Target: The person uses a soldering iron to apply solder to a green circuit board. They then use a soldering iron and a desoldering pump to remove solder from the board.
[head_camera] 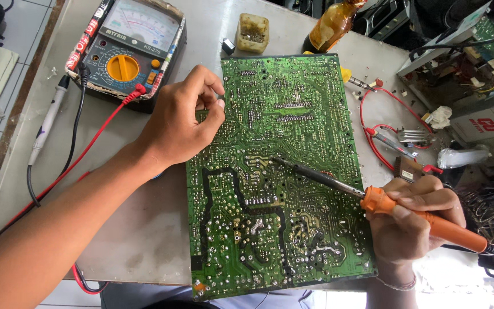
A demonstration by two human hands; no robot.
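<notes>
— What is seen of the workplace?

— A cluttered grey bench (144, 229) is shown from above. A large green circuit board (275, 171) is laid solder side up in the middle of it. An analogue multimeter (127, 51) with a yellow dial is placed at the far left, its red and black leads trailed across the bench. A brown glass bottle (333, 26) and a small grimy pot (253, 32) are stood just beyond the board's far edge.

— How are the hands occupied?

— The left hand (181, 123) is curled closed at the board's left edge, the fingertips pinched together; whether anything is gripped there cannot be told. The right hand (413, 220) is closed around the orange handle of a soldering iron (373, 200), whose tip is rested on the board near its centre.

— What could go wrong?

— In all likelihood a pad could be lifted if the tip were kept too long in one place. Neighbouring joints could be bridged by a slip, since they are packed closely. The board could be shifted if it is steadied only at one edge.
</notes>
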